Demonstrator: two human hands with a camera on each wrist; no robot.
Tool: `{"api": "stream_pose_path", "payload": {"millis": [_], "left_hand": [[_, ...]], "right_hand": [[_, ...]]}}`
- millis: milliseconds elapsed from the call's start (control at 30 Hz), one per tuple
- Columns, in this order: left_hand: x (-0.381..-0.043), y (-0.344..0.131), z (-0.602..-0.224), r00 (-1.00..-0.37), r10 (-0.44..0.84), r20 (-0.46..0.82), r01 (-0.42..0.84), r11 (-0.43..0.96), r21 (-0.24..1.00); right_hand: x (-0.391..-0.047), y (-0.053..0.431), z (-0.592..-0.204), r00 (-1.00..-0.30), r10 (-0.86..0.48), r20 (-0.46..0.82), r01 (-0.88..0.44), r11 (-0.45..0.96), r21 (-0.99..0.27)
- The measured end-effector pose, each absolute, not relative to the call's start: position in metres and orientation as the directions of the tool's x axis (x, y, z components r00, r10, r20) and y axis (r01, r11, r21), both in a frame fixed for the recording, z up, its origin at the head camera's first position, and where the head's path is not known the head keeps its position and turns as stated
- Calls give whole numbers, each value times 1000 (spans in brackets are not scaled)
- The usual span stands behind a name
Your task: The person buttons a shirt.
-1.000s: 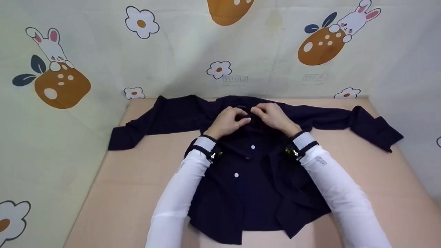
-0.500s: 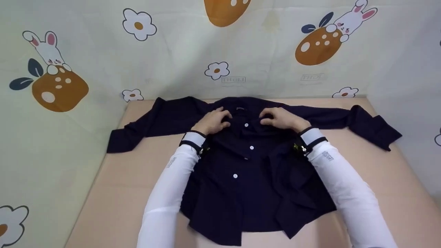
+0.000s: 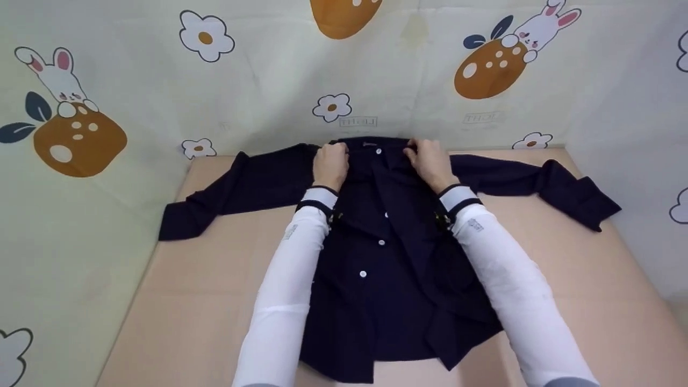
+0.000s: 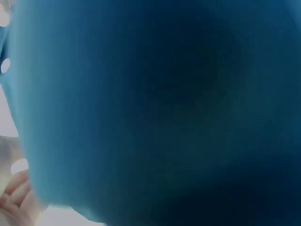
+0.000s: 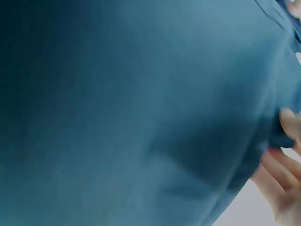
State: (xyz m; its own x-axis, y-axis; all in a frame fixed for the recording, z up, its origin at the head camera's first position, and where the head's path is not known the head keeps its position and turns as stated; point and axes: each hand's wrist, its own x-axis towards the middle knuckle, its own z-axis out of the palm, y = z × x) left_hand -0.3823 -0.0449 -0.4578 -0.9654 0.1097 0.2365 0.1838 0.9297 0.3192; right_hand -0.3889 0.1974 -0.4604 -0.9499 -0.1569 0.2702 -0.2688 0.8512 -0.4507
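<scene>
A dark navy button-up shirt (image 3: 349, 322) lies spread with its collar end toward the back wall and white buttons down its front. My left hand (image 3: 330, 164) grips the cloth beside the collar on the left. On the right of the collar, my right hand (image 3: 430, 161) pinches the cloth; the right wrist view shows its thumb and fingers (image 5: 277, 172) on either side of a fold. The collar end is raised between both hands. In the left wrist view the shirt fills most of the picture, hiding much of the left hand's fingers (image 4: 19, 197).
The shirt's sleeves stretch out left and right over the pale tabletop (image 3: 215, 301). A cloth wall (image 3: 269, 97) printed with rabbits and flowers rises directly behind the table, with side walls at left and right.
Both hands have moved from the collar's middle out to its sides, then lifted the collar end up toward the back wall. The top button has risen with it, and the shirt front has been drawn longer.
</scene>
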Motion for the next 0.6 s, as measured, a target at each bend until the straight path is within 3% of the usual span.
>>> {"api": "stream_pose_path", "payload": {"millis": [200,333,500,600], "left_hand": [[-376,-42,-463,-967,249,-47,211,895,394],[-359,-45,-454,-941,337,-30,297,865,404],[-318,-40,-438,-832,554,-34,508,784,358],[-288,-36,-439,-743,666,-64,617,718,322]], "right_hand": [[-387,198,-475,-964,-155,215,-232,886,-402],[-377,202,-474,-938,-226,264,-320,856,-406],[-352,197,-466,-834,-366,412,-523,763,-380],[-335,190,-465,-773,-537,338,-633,691,-350]]}}
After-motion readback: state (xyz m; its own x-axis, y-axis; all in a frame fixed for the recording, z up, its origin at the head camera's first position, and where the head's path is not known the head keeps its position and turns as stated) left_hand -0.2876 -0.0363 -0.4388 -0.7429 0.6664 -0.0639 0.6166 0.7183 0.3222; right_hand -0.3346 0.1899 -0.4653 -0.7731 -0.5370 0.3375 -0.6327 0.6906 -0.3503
